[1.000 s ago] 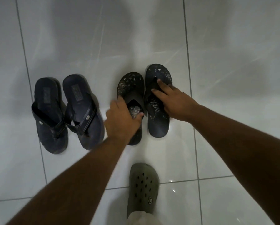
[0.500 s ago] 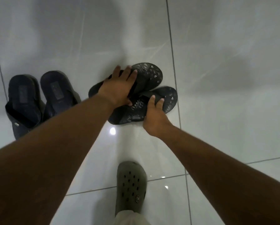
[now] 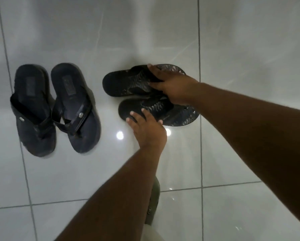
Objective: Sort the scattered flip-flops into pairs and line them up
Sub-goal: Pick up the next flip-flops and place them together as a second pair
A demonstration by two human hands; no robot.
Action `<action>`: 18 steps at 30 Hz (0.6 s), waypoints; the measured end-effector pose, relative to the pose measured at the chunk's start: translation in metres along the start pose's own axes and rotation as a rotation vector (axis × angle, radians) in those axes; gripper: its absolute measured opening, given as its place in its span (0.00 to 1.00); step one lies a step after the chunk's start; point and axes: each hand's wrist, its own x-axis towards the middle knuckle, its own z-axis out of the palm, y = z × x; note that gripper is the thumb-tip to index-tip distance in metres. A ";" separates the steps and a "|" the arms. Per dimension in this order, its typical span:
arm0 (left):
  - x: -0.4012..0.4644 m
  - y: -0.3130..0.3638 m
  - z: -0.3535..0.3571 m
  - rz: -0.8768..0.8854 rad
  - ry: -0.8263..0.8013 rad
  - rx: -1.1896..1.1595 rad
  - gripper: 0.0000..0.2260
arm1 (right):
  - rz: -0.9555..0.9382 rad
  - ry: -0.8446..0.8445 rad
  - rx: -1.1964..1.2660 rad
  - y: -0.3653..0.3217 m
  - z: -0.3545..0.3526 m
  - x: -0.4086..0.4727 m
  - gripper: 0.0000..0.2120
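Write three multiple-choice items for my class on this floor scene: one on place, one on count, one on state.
1. Where does the plain dark navy strap flip-flop pair lie relative to the black wave-patterned flip-flop pair?
A. To its left
B. To its right
C. Stacked on top of it

2. How many flip-flops lie on the glossy white tiled floor?
A. Two
B. Four
C. Six

3. How do the two patterned flip-flops lie?
A. Sideways, one beyond the other
B. Upside down, soles up
C. Standing on edge

Answers:
1. A, the navy pair sits at image left, apart from the patterned pair.
2. B, two navy plus two patterned.
3. A, both lie flat with straps up, long axes running left to right, with the right hand on the far one and the left hand on the near one.
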 end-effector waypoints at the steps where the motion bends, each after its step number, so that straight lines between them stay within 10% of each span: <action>1: 0.009 -0.001 -0.001 0.034 0.017 0.055 0.33 | 0.079 0.027 0.085 0.000 0.005 -0.004 0.31; 6: 0.052 -0.032 -0.042 0.410 0.028 0.292 0.40 | 0.519 0.152 0.458 -0.012 0.013 -0.029 0.26; 10: 0.082 -0.044 -0.084 0.586 -0.115 0.608 0.52 | 0.576 0.063 -0.033 -0.035 0.032 -0.056 0.18; 18: 0.105 -0.047 -0.104 0.698 -0.112 0.683 0.54 | 0.683 0.022 0.120 -0.070 0.054 -0.055 0.23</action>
